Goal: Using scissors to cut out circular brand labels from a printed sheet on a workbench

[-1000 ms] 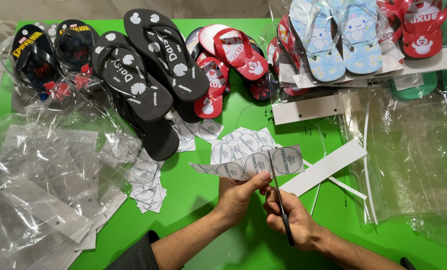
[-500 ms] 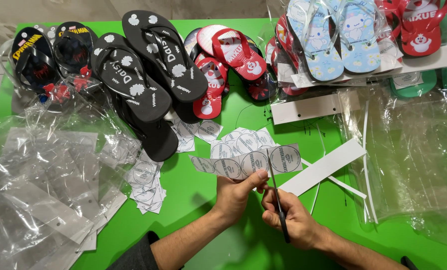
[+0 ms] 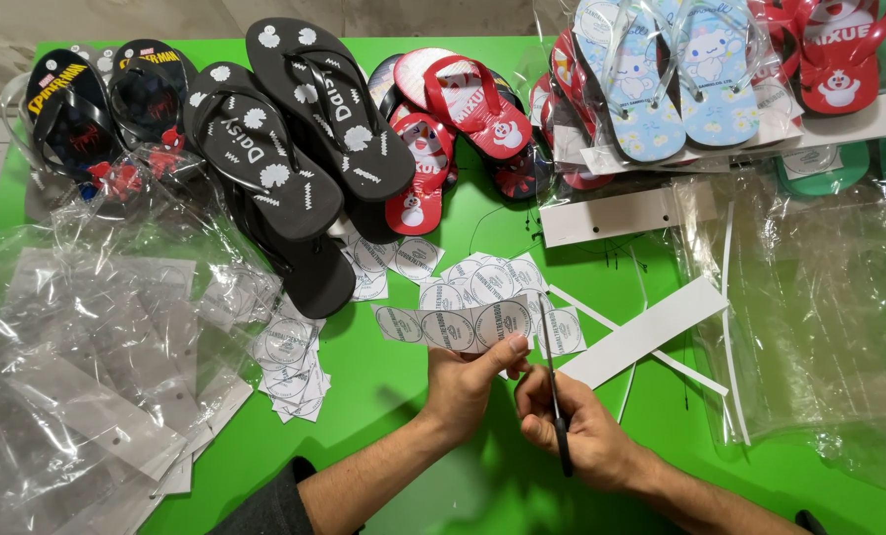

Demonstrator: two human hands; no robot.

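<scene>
The left hand [image 3: 463, 381], just below the frame's middle, has its grip pinched on the lower edge of a thin paper strip of round printed labels [image 3: 453, 325], thumb pressed on top; three circles show along it. The right hand [image 3: 572, 426], beside it and slightly lower right, has its grip closed around the dark handles of slim scissors [image 3: 552, 381], whose metal blades point up and meet the strip's right end. Just above the strip lies a loose pile of cut square labels [image 3: 487, 279], flat and matte; a second stack [image 3: 289, 362] sits to the left. Right of the hands, a long white card strip [image 3: 651, 332] lies slantwise, a second one [image 3: 621, 213] above it. Crinkled clear plastic bags [image 3: 96, 367] fill the lower left, glossy and wrinkled. Along the top sit rubber flip-flops: black daisy-printed ones [image 3: 294, 139], red ones [image 3: 453, 124], pale blue ones [image 3: 661, 79]. The surface [image 3: 393, 396] is smooth bright green.
</scene>
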